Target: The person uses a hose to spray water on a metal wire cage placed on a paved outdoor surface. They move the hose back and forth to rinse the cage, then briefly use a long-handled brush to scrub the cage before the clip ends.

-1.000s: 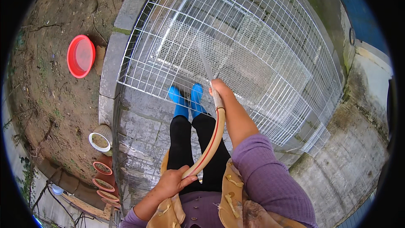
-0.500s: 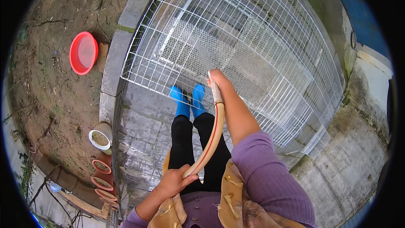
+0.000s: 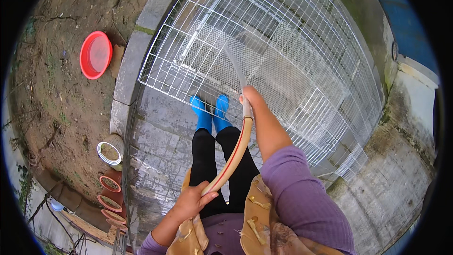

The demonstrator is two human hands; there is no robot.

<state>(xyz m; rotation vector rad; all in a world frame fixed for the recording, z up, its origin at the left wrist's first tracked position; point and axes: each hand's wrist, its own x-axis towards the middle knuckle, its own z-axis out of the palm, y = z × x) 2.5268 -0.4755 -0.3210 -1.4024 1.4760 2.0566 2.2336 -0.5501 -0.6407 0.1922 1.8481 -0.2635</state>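
A beige hose [image 3: 237, 157] with a red stripe runs up between my two hands. Its lower part is gripped by my left hand [image 3: 192, 201], low in front of my body. My right hand [image 3: 252, 96] is closed round the pale end piece, a little above the striped part. Water [image 3: 232, 59] streams from that end, up and to the left, onto a wire cage [image 3: 163, 92]. Inside the cage lies a pale perforated mat [image 3: 293, 82], wet in places. The right fingers are partly hidden behind the hose end.
Below the cage's near edge stand my blue boots [image 3: 222, 106] on wet paving. A stone curb [image 3: 123, 82] borders the bare soil on the left. On that side are a red basin [image 3: 96, 55], a white pot [image 3: 110, 153] and several brown pots [image 3: 110, 182]. Concrete [image 3: 377, 198] lies at right.
My right hand has shifted slightly right and down with the hose end. The water stream shows more plainly now and bends left. My left hand still grips the hose, slightly lower.
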